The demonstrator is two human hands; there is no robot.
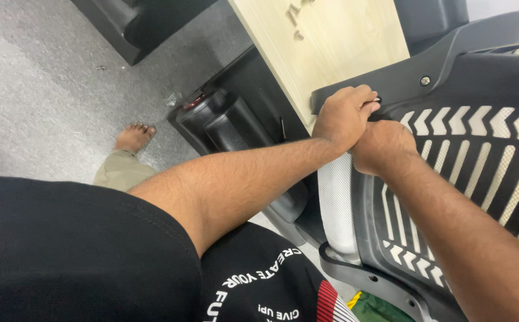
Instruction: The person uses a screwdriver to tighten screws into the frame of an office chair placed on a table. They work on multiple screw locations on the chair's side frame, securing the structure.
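Chair back frame: a black plastic office-chair backrest (474,179) with chevron-slotted ribs lies tilted across the right half of the view, pale mesh showing through the slots.
Top bar: the grey-black curved bar (450,53) of the backrest runs from about 8 o'clock to 2 o'clock; this is its long axis, and its lower end sits right under the hands.
Screw: a small round-headed screw (425,80) sits in the bar, at roughly 1 o'clock from the hands and near them.
Left hand: the left hand (344,116) is curled closed over the end of the bar, knuckles up, fingertips pressed on the edge; something small and dark shows at the fingertips, too small to identify.
Right hand: the right hand (383,146) is fisted, touching the left at its 4 o'clock, resting on the slotted frame; what it grips, if anything, cannot be told.
Nearer hand: the left hand lies on the bar end itself; the right is just below it.
Mesh pad: a white mesh lumbar pad (338,203) lies at 6 o'clock from the hands.
Wooden board: a pale wooden board (331,42) stretches off at 12 o'clock, with small metal parts on it.
Black base parts: dark moulded pieces (224,119) lie at 9 o'clock.
Floor: grey carpet (45,89), with a bare foot (133,136) farther out at 9 o'clock.
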